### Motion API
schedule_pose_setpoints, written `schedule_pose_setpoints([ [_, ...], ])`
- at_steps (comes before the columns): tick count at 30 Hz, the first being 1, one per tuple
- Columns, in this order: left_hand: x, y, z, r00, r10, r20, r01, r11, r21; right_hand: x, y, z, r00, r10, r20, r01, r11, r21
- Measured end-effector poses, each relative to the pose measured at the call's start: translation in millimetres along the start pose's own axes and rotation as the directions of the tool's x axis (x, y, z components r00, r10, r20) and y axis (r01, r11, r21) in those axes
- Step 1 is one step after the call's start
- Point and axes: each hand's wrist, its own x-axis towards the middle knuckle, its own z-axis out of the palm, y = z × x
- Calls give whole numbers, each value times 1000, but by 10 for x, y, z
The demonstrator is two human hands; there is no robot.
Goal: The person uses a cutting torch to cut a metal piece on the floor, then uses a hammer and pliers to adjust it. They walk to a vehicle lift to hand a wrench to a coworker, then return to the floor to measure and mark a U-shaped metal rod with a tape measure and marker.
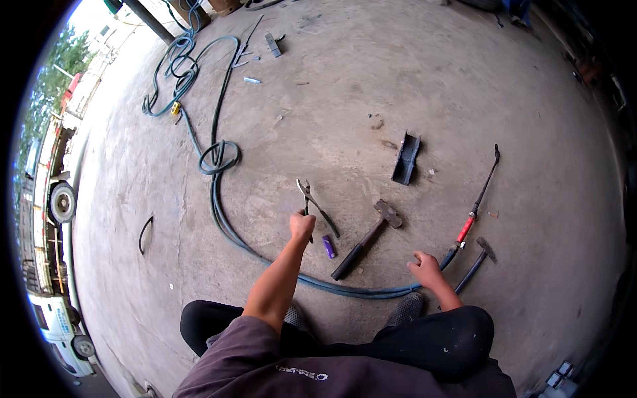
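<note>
Daylight glares far left of the sledgehammer, where fisheye distortion bows the truck; concrete floor around the sledgehammer is softly shadowed.

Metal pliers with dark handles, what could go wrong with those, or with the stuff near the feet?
The metal pliers with dark handles stand spread open in the left hand, so they might pinch if squeezed shut carelessly. The long blue-green hose curves in front of the grey textured shoes, so it could trip someone.

A person wears a dusky purple-grey shirt with a short left sleeve and a small white print, black trousers with pale flecks, and grey, textured shoes; the hands are bare.
</note>
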Motion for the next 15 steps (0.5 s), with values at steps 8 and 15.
schedule_pose_setpoints([
  [8, -941, 1303, 64, 727, 667, 160, -545, 703, -456, -12, -234, 162, 989, -122, -86, 143, 939, 314],
  [15, -1845, 1882, 260, 474, 706, 525, -403, 705, -584, 82, -572, -233, 614, -349, -708, 437, 897, -64],
])
